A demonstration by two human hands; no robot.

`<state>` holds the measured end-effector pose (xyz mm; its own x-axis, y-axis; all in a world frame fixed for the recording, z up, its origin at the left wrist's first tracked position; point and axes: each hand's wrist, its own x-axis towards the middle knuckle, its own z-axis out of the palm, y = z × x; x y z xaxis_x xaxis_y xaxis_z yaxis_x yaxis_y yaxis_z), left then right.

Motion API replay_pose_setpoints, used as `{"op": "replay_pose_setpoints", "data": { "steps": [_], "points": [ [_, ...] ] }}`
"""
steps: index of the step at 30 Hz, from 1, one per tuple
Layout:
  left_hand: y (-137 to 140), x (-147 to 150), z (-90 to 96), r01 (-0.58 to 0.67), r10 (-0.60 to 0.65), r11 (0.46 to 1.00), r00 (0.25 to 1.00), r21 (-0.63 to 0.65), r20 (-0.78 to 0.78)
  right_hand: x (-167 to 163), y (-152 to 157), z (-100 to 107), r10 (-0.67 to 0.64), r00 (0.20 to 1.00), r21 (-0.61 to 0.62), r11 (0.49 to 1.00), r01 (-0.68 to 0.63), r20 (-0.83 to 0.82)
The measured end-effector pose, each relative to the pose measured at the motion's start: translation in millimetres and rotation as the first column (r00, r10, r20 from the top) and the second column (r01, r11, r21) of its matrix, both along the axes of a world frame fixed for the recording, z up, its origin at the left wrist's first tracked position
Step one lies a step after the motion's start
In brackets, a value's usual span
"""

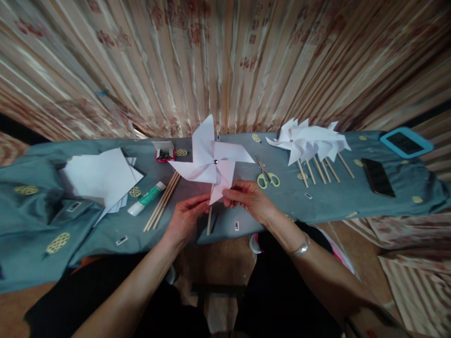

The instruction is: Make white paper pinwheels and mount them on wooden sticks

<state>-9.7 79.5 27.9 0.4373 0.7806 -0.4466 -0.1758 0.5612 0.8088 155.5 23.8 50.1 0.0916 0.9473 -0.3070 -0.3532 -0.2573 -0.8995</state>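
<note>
Pinwheel [202,170]: white paper with pointed blades and a shiny round pin at its centre, held up between both hands over the middle of the tabletop [289,204].
Stick [209,225]: pale wood, reaching down below the blades toward the tabletop's near edge.
Left hand [183,219]: thumb and fingers drawn together, pinching the stick beside the tip of the lowest blade.
Right hand [246,199]: thumb and fingers pinching the right edge of that same blade; a silver bracelet [301,248] on the wrist.
Loose sticks [162,201]: a slanting bundle left of the pinwheel.
Tube [147,198]: white and green, between the loose sticks and the paper sheets [98,176].
Red box [165,160]: lid up, small dark pieces inside, beyond the bundle.
Scissors [265,173]: green-handled, lying right of the pinwheel with blades pointing away.
Pinwheel row [310,143]: several more, overlapping, their sticks pointing toward the person.
Phone [378,177]: dark, at the right, near a blue-framed device [407,142].
Curtain [211,61]: pleated, patterned, behind everything.
</note>
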Motion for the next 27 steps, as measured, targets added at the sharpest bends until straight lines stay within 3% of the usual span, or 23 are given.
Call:
{"op": "replay_pose_setpoints", "data": {
  "steps": [15,22,27],
  "points": [
    [0.5,-0.4,1.3,0.021,-0.021,1.0,1.0,0.012,-0.021,10.3,-2.2,-1.3,0.019,0.979,-0.058,0.998,-0.032,-0.204],
    [-1.3,-0.7,-5.7,0.092,-0.094,0.994,0.995,0.064,0.033,-4.3,0.2,-7.9,0.115,0.991,-0.029,0.993,-0.117,-0.069],
    [-0.5,-2.3,-3.8,0.061,-0.063,0.995,0.998,0.077,0.017,0.2,-2.5,8.1,0.265,0.957,-0.002,0.964,-0.266,0.122]
  ]
}}
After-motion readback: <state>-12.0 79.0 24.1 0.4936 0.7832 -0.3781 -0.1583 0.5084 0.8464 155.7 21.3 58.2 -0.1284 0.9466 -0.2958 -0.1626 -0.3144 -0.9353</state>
